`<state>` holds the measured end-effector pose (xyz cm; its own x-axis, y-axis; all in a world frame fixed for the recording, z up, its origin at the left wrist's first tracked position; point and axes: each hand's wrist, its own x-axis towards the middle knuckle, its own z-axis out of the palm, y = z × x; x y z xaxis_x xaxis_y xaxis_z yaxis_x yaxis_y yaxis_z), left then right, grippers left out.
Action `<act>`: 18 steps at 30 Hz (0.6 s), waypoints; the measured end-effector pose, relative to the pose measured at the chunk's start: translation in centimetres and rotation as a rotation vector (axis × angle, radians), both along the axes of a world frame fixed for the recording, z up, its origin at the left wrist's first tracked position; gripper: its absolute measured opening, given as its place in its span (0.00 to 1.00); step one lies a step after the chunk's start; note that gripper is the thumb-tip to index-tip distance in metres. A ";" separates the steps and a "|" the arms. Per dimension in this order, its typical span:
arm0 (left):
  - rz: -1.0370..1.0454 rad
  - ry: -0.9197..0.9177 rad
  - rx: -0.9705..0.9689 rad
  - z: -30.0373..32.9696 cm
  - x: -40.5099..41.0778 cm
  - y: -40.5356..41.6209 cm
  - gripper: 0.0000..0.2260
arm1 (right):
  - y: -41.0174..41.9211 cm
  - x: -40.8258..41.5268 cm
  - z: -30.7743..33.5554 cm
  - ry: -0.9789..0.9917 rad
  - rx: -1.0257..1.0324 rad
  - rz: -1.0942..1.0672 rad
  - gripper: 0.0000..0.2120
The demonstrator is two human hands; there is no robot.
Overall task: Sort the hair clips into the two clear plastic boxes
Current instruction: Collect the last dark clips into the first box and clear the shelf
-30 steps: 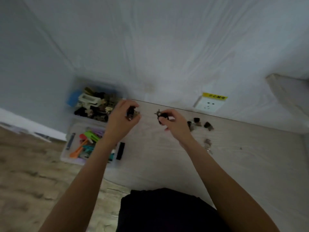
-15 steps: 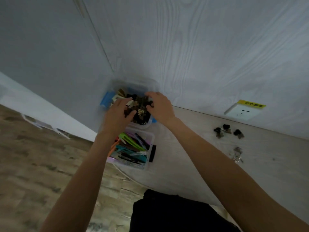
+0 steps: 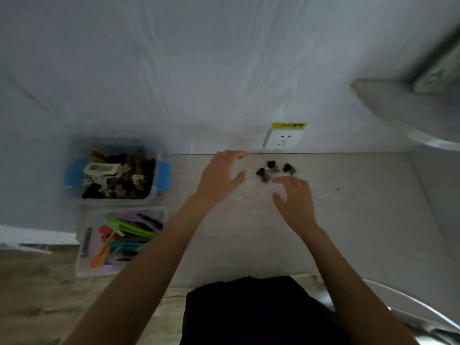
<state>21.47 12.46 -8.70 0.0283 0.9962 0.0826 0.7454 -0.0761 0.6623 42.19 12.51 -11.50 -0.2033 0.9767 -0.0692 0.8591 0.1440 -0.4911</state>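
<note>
Both my hands were out over the desk (image 3: pixel 348 220) near its far edge; my left hand (image 3: pixel 219 178) hung with fingers spread and relaxed, gripping nothing, thumb stuck out to the right; my right hand (image 3: pixel 295 197) hovered just beside it, fingers loosely bent downward and holding nothing that I could see; whether the fingertips touched the wood, I could not tell. Right between and just beyond them, close to the desk's far edge, lay the three dark claw clips (image 3: pixel 275 168): one at the left nearest my left thumb, one in the middle slightly farther back, one off to the right, all apart from my hands, blurred and small. Over at the desk's left end sat the far box (image 3: pixel 159 192), clear with blue latches, heaped with dark and brown clips and one pale rectangular clip on top; just in front of it, at the near left corner, sat the near box (image 3: pixel 82 268), clear as well, filled with long flat clips in green, teal, purple, orange and red. On the wall behind the far edge was a white wall socket (image 3: pixel 283 139) with a yellow label above it; my dark clothing (image 3: pixel 256 314) filled the bottom of the view.
</note>
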 end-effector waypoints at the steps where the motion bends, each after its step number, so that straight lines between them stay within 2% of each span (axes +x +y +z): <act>1: -0.030 0.020 -0.094 -0.7 1.1 0.7 0.25 | 0.0 1.4 -0.5 0.000 -0.024 -0.043 0.16; 5: -0.037 0.142 -0.384 -4.0 4.7 4.1 0.35 | 1.9 5.0 -0.9 0.060 -0.091 -0.160 0.21; 9: 0.029 0.079 -0.437 -5.8 7.1 5.3 0.35 | 6.0 5.3 -1.9 0.017 -0.166 -0.033 0.30; 14: 0.090 0.088 -0.302 -6.5 8.5 4.7 0.24 | 9.7 2.3 -2.8 -0.196 -0.151 0.339 0.32; 16: 0.119 0.077 -0.250 -7.0 8.4 4.6 0.17 | 10.6 1.5 -2.8 -0.290 -0.171 0.402 0.28; 18: 0.138 0.048 -0.200 -7.3 8.1 4.3 0.11 | 10.9 1.4 -2.8 -0.294 -0.166 0.392 0.22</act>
<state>29.52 16.78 -16.03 -0.1096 0.9873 -0.1147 0.7709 0.1573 0.6173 43.61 23.41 -14.31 -0.5005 0.8020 -0.3259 0.8613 0.4235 -0.2807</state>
